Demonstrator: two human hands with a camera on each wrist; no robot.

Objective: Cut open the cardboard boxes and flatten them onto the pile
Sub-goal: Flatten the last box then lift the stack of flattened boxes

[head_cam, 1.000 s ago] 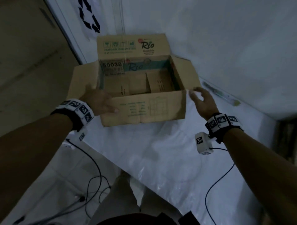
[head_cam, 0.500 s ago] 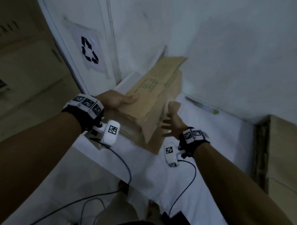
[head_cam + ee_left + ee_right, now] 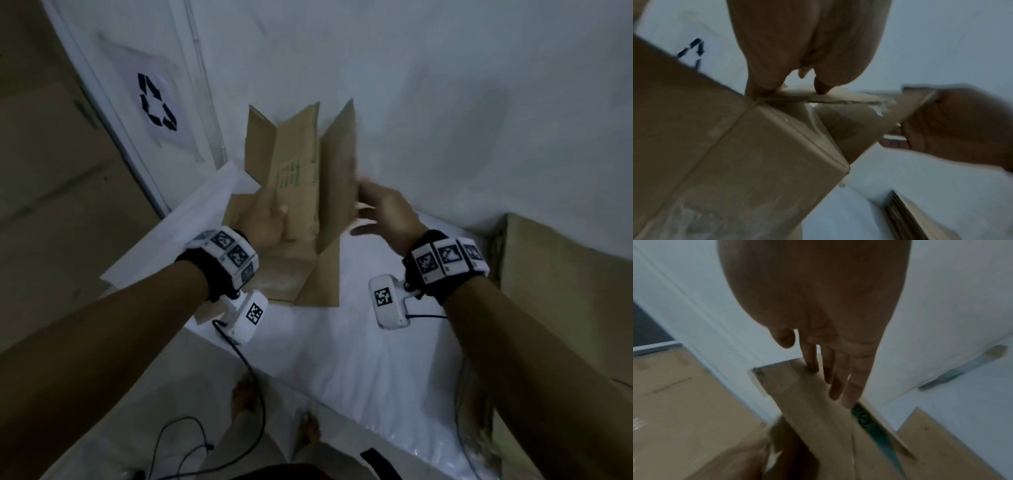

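Observation:
The brown cardboard box (image 3: 298, 171) stands tipped up on the white-covered table (image 3: 376, 359), with its flaps pointing upward. My left hand (image 3: 270, 219) grips the near panel, thumb on the printed face. In the left wrist view its fingertips (image 3: 818, 87) pinch a cardboard edge of the box (image 3: 735, 146). My right hand (image 3: 383, 209) is beside the right flap with fingers straight. In the right wrist view those fingers (image 3: 838, 382) lie against the box panel (image 3: 818, 415). A grey cutter-like tool (image 3: 962, 371) lies by the wall.
A recycling sign (image 3: 157, 102) hangs on the wall at left. Flat cardboard (image 3: 561, 274) lies at the right, and more cardboard (image 3: 51, 154) stands at the far left. Cables (image 3: 246, 370) trail off the table's near edge to the floor.
The box lay open side up, was tipped over, and now stands more upright with flaps raised. My left hand shifted its grip on the panel; my right hand rose to the right flap.

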